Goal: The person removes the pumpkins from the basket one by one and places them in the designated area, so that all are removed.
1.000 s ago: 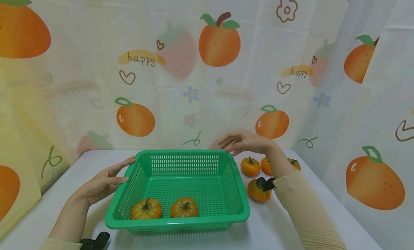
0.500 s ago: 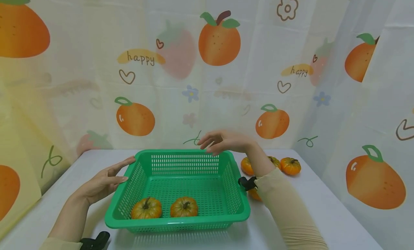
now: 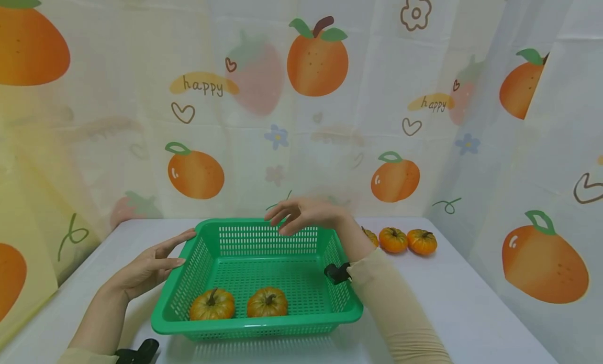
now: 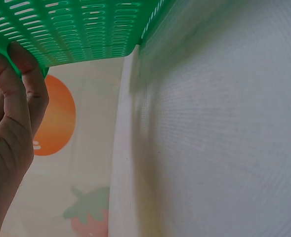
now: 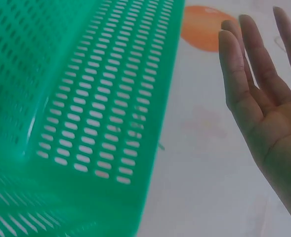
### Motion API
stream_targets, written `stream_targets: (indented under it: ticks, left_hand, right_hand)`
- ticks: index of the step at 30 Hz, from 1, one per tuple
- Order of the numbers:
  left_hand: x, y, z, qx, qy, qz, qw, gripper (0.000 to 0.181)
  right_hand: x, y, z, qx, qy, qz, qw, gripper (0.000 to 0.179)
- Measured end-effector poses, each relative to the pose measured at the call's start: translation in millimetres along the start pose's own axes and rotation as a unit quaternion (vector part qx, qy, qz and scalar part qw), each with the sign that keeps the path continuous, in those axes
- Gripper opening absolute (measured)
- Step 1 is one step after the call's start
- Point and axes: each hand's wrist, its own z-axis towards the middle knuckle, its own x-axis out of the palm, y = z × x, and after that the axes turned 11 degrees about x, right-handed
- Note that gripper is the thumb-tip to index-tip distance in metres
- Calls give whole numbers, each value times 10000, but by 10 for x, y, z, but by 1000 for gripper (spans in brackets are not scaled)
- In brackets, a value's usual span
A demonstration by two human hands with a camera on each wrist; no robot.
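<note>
A green plastic basket (image 3: 264,326) with slotted walls stands in the middle of the table. Two small pumpkins (image 3: 212,304) sit inside it along the near wall. At the basket's left rim is my left hand (image 3: 149,267), fingertips and thumb against the edge; in the left wrist view its fingers (image 4: 29,74) bend slightly at the rim. My right hand (image 3: 308,216) holds nothing and hovers over the far right part of the basket, fingers loosely spread. The right wrist view shows its palm (image 5: 283,128) beside the basket's slotted wall.
Right of the basket, at the back of the white table (image 3: 452,306), several more small pumpkins (image 3: 393,240) lie in a row, one partly behind my right forearm. A fruit-print curtain (image 3: 264,144) hangs behind the table and along its sides.
My right hand has moved left from beside the pumpkins to above the basket, dipping slightly. Its forearm now hides the nearer pumpkin at the right. The left hand and basket stay put.
</note>
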Motion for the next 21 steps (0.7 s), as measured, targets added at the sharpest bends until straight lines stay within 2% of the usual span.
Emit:
stream_targets:
  ticks: [10, 17, 21]
  left_hand:
    - [8, -1, 2, 43, -5, 10, 10000, 67]
    - [15, 1, 0, 13, 17, 33, 10000, 67]
    - [4, 8, -1, 9, -35, 45, 10000, 67]
  right_hand:
    - [172, 28, 239, 41, 408, -142, 9991, 52]
    - [285, 13, 340, 350, 929, -303, 9946, 58]
    - [347, 0, 385, 521, 1092, -348, 9920, 59]
